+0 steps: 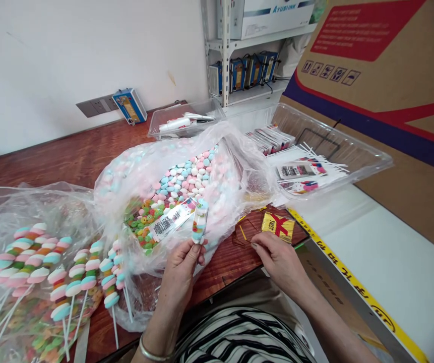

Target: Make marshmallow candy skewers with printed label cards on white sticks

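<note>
A black-and-white striped garment is nearest, with a silvery bracelet on the left wrist. Just beyond, the left hand pinches the lower end of a wrapped candy stick between thumb and fingers, above the near side of the desk. The stick's long axis stands close to upright, leaning slightly right at the top, with its free end pointing up and away from the person. The right hand is beside thin twist ties; its fingertips are drawn in, but I cannot tell whether they grip a tie. A yellow packet lies just past that hand. To the left, candy skewers lie with their white sticks slanting toward the near edge. Behind the held stick, a big clear bag contains pastel candies and gummy rings; a printed label lies aslant there, its upper right end next to the stick. Farther off are a clear tray with white sticks, a smaller tray, a blue device by the wall and a metal shelf.
</note>
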`<state>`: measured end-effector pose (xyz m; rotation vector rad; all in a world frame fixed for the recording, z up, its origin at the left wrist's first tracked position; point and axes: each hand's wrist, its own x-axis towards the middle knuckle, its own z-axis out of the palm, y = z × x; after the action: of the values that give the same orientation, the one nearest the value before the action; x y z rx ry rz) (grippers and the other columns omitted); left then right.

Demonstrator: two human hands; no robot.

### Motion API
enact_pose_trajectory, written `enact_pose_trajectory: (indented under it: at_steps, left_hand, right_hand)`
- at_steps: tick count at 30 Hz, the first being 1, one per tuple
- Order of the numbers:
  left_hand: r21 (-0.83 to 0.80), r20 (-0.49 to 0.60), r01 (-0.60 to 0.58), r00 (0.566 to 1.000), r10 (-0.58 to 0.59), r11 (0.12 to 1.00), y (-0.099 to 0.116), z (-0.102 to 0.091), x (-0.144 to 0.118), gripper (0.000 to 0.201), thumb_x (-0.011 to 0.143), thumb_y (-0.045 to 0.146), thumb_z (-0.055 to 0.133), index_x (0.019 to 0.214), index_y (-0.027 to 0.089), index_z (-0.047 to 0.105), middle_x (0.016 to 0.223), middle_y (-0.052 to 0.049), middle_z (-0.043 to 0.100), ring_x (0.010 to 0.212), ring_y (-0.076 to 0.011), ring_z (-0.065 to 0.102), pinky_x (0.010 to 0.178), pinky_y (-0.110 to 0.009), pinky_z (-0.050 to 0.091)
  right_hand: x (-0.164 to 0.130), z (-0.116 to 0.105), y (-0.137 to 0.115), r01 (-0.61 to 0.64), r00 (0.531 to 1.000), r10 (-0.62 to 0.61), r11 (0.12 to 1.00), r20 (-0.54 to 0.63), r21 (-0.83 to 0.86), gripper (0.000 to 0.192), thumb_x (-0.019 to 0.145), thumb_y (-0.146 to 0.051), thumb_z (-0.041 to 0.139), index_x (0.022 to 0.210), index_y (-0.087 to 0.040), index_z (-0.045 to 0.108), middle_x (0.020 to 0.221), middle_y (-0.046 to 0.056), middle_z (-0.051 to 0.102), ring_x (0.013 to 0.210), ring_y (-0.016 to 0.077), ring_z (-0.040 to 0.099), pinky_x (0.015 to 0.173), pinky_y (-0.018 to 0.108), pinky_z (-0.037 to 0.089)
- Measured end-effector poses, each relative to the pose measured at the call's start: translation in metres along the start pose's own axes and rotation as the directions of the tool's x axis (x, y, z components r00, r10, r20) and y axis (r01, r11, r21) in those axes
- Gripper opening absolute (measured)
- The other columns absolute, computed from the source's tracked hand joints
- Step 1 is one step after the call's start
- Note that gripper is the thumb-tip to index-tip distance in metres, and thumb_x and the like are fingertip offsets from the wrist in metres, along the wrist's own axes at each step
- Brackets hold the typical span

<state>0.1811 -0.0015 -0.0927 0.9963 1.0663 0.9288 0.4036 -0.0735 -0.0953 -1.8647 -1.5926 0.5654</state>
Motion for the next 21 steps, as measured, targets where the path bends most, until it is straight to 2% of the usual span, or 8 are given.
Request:
enact_pose_trajectory:
  at_steps: [6,9,12,15,18,21]
  left_hand:
    - [0.164,-0.069,-0.085,0.993,0.098,0.983,0.004,-0.003,-0.004,0.029,0.083,0.044,0.064,0.086,0.016,0.071,0.063,0.001,0.056,0.063,-0.0135,0.048,0.065,-0.025,0.038]
    - [0.259,-0.088,-0.113,0.986,0.14,0.959,0.009,-0.006,-0.006,0.026,0.085,0.042,0.061,0.085,0.017,0.069,0.064,0.001,0.055,0.064,-0.0144,0.049,0.064,-0.026,0.037]
    - [0.378,-0.089,-0.141,0.978,0.188,0.915,0.017,-0.009,-0.008,0.022,0.087,0.038,0.058,0.083,0.019,0.068,0.064,0.001,0.055,0.064,-0.015,0.049,0.063,-0.026,0.037]
    - [0.524,-0.07,-0.217,0.953,0.295,0.824,0.024,-0.006,-0.009,0.017,0.087,0.031,0.058,0.081,0.019,0.069,0.066,0.0,0.057,0.065,-0.016,0.051,0.063,-0.027,0.038]
    - [0.64,0.019,-0.341,0.903,0.429,0.688,0.024,0.002,-0.011,0.016,0.088,0.023,0.055,0.087,0.02,0.071,0.079,-0.003,0.063,0.076,-0.018,0.056,0.071,-0.028,0.042]
    - [0.721,0.113,-0.429,0.848,0.518,0.544,0.02,0.012,-0.014,0.022,0.089,0.015,0.049,0.091,0.019,0.071,0.087,-0.006,0.063,0.083,-0.0188,0.058,0.075,-0.028,0.044]
  right_hand:
    - [-0.001,0.003,-0.004,-0.049,0.998,0.058,0.972,-0.034,0.228,0.014,0.093,-0.03,0.049,0.084,-0.022,0.056,0.074,0.0,0.061,0.065,0.0158,0.057,0.062,0.026,0.046]
    - [-0.003,0.001,-0.008,-0.056,0.997,0.067,0.949,-0.024,0.309,0.013,0.091,-0.03,0.051,0.082,-0.021,0.055,0.073,0.0,0.059,0.064,0.0149,0.056,0.059,0.025,0.047]
    - [-0.009,-0.011,-0.018,-0.017,0.999,0.004,0.913,0.034,0.408,0.013,0.089,-0.029,0.055,0.079,-0.021,0.056,0.074,0.0,0.059,0.067,0.0146,0.055,0.061,0.024,0.046]
    - [-0.016,-0.025,-0.032,0.053,0.989,-0.113,0.862,0.09,0.504,0.013,0.09,-0.028,0.057,0.079,-0.021,0.059,0.073,-0.001,0.057,0.065,0.0134,0.053,0.058,0.023,0.044]
    - [-0.017,-0.028,-0.044,0.198,0.976,-0.216,0.887,-0.003,0.418,0.009,0.091,-0.022,0.056,0.083,-0.022,0.06,0.073,-0.001,0.059,0.065,0.013,0.055,0.06,0.023,0.044]
    - [-0.012,-0.018,-0.052,0.335,0.94,-0.317,0.927,-0.129,0.169,0.01,0.09,-0.016,0.055,0.089,-0.024,0.06,0.077,-0.001,0.062,0.07,0.0136,0.06,0.065,0.023,0.045]
